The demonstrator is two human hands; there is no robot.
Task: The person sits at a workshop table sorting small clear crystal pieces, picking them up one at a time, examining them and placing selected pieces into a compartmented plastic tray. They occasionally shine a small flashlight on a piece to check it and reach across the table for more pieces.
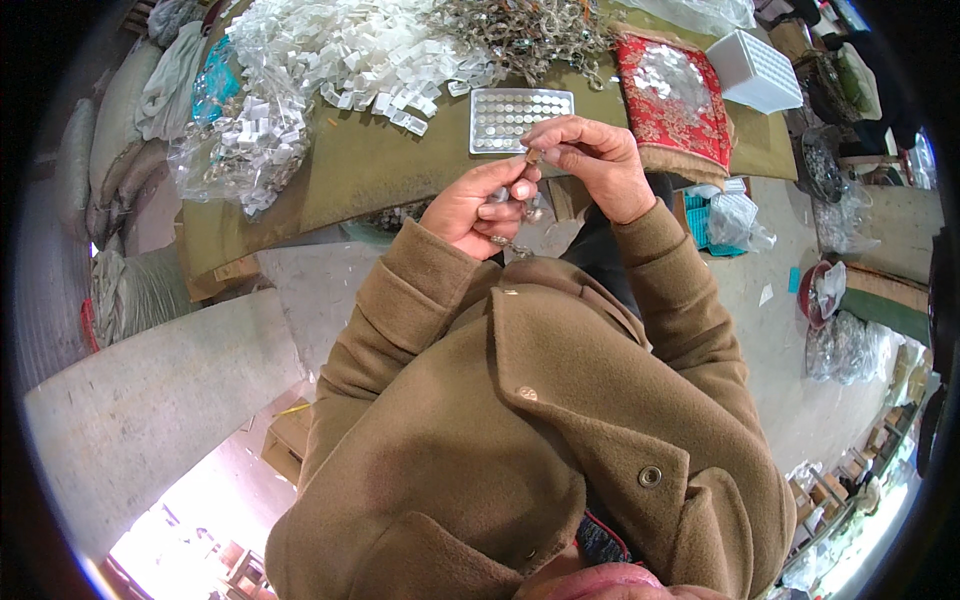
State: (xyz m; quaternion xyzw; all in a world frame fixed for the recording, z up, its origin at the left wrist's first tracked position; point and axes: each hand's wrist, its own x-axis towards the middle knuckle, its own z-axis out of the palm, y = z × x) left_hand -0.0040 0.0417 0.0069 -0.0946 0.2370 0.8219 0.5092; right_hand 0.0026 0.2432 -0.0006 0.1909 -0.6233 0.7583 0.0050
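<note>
My left hand [478, 208] is closed round a metal chain-like strand [515, 247], whose lower end hangs below the fingers. Just in front of the table edge, my right hand [598, 163] pinches a small brownish piece [533, 157] at the left thumb and fingertips; its exact kind is too small to make out. The fingertips of both hands meet there. Right beyond them on the table lies a white tray [473, 125] holding rows of round silvery discs. A tangled pile of brownish metal strands [535, 38] lies behind the tray.
A big heap of small white plastic pieces [340, 50] covers the table's back left, beside a clear bag [250, 150] of similar pieces. At right are a red patterned cloth [650, 125] bearing silvery pieces and a white gridded block [755, 70]. A blue crate [715, 225] stands below.
</note>
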